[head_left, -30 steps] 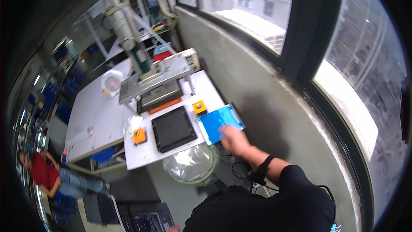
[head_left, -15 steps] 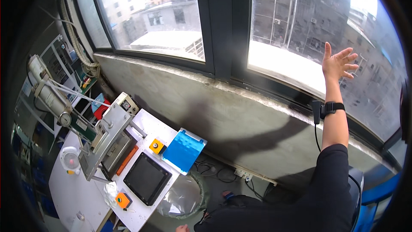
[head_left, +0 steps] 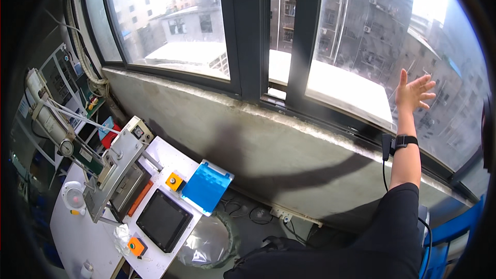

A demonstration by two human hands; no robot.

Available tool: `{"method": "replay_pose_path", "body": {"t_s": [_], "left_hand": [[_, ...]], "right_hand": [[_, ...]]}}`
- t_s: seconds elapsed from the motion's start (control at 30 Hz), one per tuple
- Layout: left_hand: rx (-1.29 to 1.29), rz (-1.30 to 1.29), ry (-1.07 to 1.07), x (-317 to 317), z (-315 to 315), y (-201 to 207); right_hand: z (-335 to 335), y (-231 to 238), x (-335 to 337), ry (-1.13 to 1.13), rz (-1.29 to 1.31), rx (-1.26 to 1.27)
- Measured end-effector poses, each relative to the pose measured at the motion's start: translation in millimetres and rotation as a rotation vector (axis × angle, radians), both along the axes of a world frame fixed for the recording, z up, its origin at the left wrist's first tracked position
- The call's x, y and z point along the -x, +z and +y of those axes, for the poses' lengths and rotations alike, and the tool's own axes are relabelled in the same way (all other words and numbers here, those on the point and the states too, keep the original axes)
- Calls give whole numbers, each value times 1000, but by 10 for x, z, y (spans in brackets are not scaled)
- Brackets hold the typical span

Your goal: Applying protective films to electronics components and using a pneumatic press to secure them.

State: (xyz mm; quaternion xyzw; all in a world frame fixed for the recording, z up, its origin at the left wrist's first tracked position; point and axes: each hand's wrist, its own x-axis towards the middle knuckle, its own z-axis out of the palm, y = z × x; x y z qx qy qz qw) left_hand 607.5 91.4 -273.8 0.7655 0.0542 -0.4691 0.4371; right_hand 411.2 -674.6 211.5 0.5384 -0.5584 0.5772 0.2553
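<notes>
My right arm is stretched out toward the window, and my right hand (head_left: 415,92) is open with its fingers spread. The palm faces the glass of the right window sash (head_left: 356,67) and seems to press on it, though the contact itself is hard to see. Between that dark-framed sash and the left window pane (head_left: 175,26) runs a narrow gap (head_left: 281,31) through which a building outside shows sharply. A black strap (head_left: 405,141) with a small black device and a cable is around my right wrist. My left hand is out of the picture.
A white workbench (head_left: 165,155) at lower left bears a press (head_left: 116,175), a black tray (head_left: 164,220), a blue panel (head_left: 206,187), orange button boxes (head_left: 137,246) and a small fan (head_left: 73,196). A lined bin (head_left: 206,240) and cables stand below. Blue chair (head_left: 454,232) at right.
The right window sash has slid to the right, opening a gap beside the middle frame. My right hand has moved slightly right and down in view. My left hand has left the picture.
</notes>
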Motion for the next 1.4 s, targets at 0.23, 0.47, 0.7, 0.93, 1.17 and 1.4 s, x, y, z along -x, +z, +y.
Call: {"method": "replay_pose_path", "body": {"t_s": [0.23,0.47,0.7,0.93,1.17,1.4], "left_hand": [[-50,-88,-97,84,216,-347],[-96,-183,-182,224,205,-739],[-128,-308,-269,84,0,-1187],[-122,-383,-255,113,-178,-1411],[-126,-352,-212,199,-158,-1484],[-190,-26,-30,261,-156,-1456]], "right_hand": [[-258,-34,951,-71,-23,-47],[-352,-38,1821,-131,-59,-91],[-479,-18,2409,-125,-66,-169],[-427,21,2748,-108,-102,-182],[-407,12,2790,-148,-83,-237],[-335,39,2718,-142,-105,-266]]}}
